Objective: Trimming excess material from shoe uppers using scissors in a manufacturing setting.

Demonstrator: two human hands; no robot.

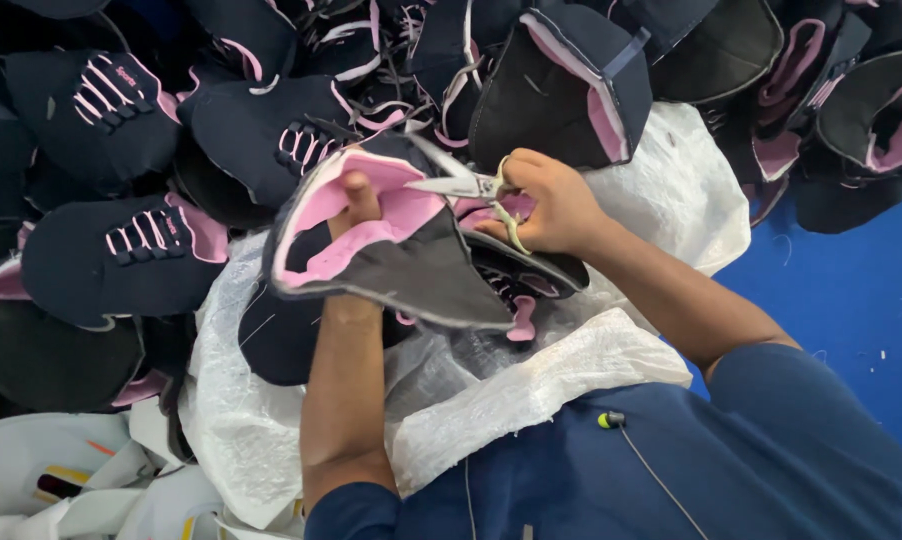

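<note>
Big heap of navy/pink shoe uppers [121, 250], approx 15+ visible, exact count unclear. 1 white woven sack [531, 390] under the work. 1 shoe upper [391, 250] in centre above sack: dark outside, pink lining, raw edges. Left hand [356, 215] closed on it, thumb inside. Right hand [556, 205] closed round 1 pr thread snips [461, 183], blades at upper's edge.

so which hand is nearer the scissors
Right. The right hand holds the scissors by their handles. The left hand is apart from them, to their left, its thumb inside the pink-lined shoe upper just below the blades.
</note>
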